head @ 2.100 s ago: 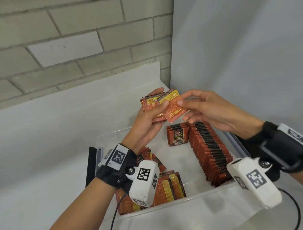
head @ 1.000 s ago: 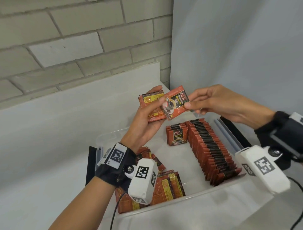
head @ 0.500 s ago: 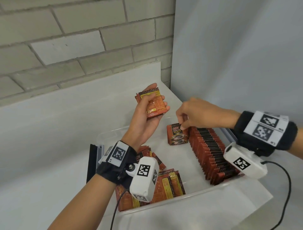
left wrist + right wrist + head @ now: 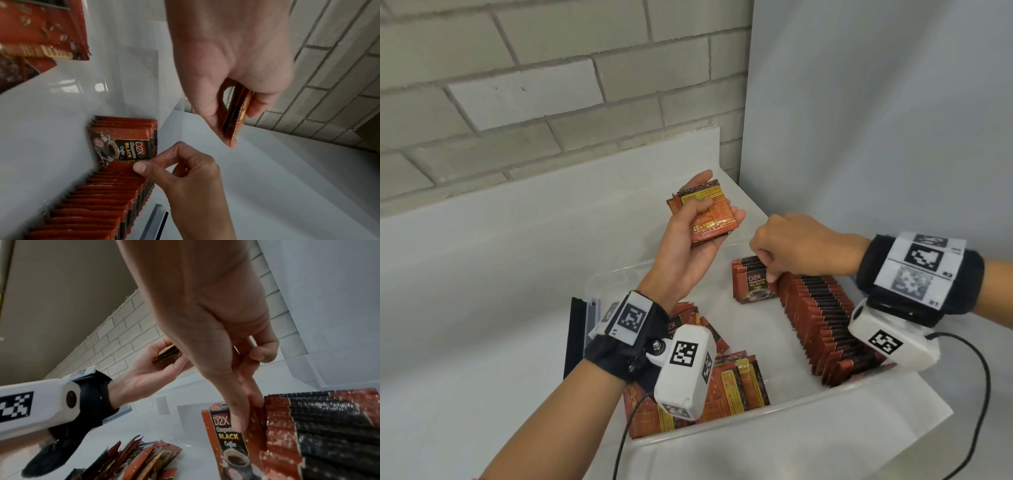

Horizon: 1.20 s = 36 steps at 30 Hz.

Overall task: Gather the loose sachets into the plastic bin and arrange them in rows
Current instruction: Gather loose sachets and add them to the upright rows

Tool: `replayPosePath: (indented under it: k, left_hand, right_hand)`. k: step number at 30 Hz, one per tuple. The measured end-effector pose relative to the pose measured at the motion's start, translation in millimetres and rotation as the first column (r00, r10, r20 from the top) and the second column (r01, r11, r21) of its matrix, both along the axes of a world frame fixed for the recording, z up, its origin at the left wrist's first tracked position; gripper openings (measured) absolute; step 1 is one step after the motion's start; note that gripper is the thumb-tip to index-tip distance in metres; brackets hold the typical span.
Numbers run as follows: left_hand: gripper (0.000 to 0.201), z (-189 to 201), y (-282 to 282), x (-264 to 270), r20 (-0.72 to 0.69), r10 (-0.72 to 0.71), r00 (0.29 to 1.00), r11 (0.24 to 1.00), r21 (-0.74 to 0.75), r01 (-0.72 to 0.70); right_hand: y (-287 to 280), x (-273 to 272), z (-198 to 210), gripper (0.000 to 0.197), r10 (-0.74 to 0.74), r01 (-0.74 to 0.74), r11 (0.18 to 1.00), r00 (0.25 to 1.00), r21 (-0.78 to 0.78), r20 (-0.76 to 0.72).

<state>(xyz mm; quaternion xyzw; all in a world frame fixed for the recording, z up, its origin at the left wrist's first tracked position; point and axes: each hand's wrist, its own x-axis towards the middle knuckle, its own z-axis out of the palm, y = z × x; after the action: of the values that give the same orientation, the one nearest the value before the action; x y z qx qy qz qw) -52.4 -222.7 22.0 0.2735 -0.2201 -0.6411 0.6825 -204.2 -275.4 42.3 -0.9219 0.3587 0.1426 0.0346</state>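
Note:
My left hand [image 4: 717, 214] is raised above the clear plastic bin [image 4: 756, 423], thumb pressed on a small stack of red sachets [image 4: 709, 197] lying in its palm; the stack shows edge-on [image 4: 236, 116] in the left wrist view. My right hand [image 4: 770, 274] is lowered into the bin and pinches the top of the front D2X sachet [image 4: 226, 434] of a short upright row [image 4: 753, 287]. A long upright row [image 4: 822, 322] runs along the bin's right side. Loose sachets [image 4: 726, 383] lie in a heap at the bin's front left, partly hidden by my left wrist camera.
The bin sits on a white tabletop [image 4: 482, 308] in a corner, with a brick wall [image 4: 551, 85] behind and a pale panel [image 4: 876, 120] on the right. A black and grey strip [image 4: 575, 335] stands at the bin's left side. A cable [image 4: 976, 411] hangs from my right wrist.
My right hand took one sachet off the stack in my left hand, turned it face forward and carried it down to the front of the short row. My left hand kept its stack raised.

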Motion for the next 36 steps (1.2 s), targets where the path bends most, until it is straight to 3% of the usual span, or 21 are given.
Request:
replayPosePath:
  k: [3, 7, 11, 13, 15, 17, 24, 26, 30, 36]
  left_hand:
    - [0.031, -1.7, 0.2, 0.3, 0.039, -0.026, 0.999, 0.999, -0.020, 0.026]
    - [0.032, -4.2, 0.2, 1.7, 0.162, -0.053, 0.985, 0.998, -0.020, 0.057]
    - [0.033, -3.9, 0.7, 2.0, 0.228, -0.068, 0.971, 0.997, -0.024, 0.076]
    - [0.033, -3.2, 1.4, 1.7, 0.238, -0.081, 0.968, 0.995, -0.032, 0.091]
    - [0.036, -1.9, 2.0, 0.1, 0.252, -0.100, 0.962, 0.993, -0.043, 0.114]
    - [0.041, -0.6, 2.7, -1.4, 0.269, -0.129, 0.954, 0.988, -0.049, 0.148]
    - [0.044, -0.8, 3.9, -4.2, 0.235, -0.197, 0.952, 0.979, -0.006, 0.204]
    - [0.058, 0.5, 4.4, -3.4, 0.209, -0.225, 0.952, 0.974, 0.034, 0.223]
    - [0.080, -0.6, 2.3, -1.5, 0.153, -0.273, 0.950, 0.961, 0.089, 0.262]
    - [0.033, -2.2, 4.5, -2.7, 0.165, -0.322, 0.932, 0.946, 0.084, 0.312]
  right_hand:
    - [-0.1, -0.3, 0.1, 0.039, -0.009, 0.009, 1.000, 1.000, -0.002, -0.007]
    - [-1.9, -2.9, -2.6, 0.022, -0.022, 0.022, 0.999, 1.000, 0.029, 0.020]
    - [-10.2, -9.9, 9.2, 0.018, -0.147, 0.113, 0.970, 0.977, 0.214, 0.153]
    - [-15.3, -15.4, 24.9, 0.008, -0.303, 0.177, 0.904, 0.907, 0.389, 0.292]
    - [-17.2, -20.2, 42.1, 0.006, -0.499, 0.162, 0.774, 0.751, 0.613, 0.432]
    - [-16.4, -22.7, 53.3, 0.009, -0.614, 0.100, 0.684, 0.614, 0.722, 0.496]
    - [-16.8, -17.9, 45.8, 0.015, -0.639, -0.011, 0.676, 0.489, 0.737, 0.593]
    - [-19.7, -20.1, 46.9, 0.015, -0.651, -0.055, 0.656, 0.462, 0.752, 0.602]
    - [-22.1, -26.0, 52.9, 0.017, -0.662, -0.225, 0.585, 0.423, 0.779, 0.619]
    - [-19.9, -31.1, 56.0, 0.020, -0.564, -0.300, 0.581, 0.522, 0.757, 0.640]
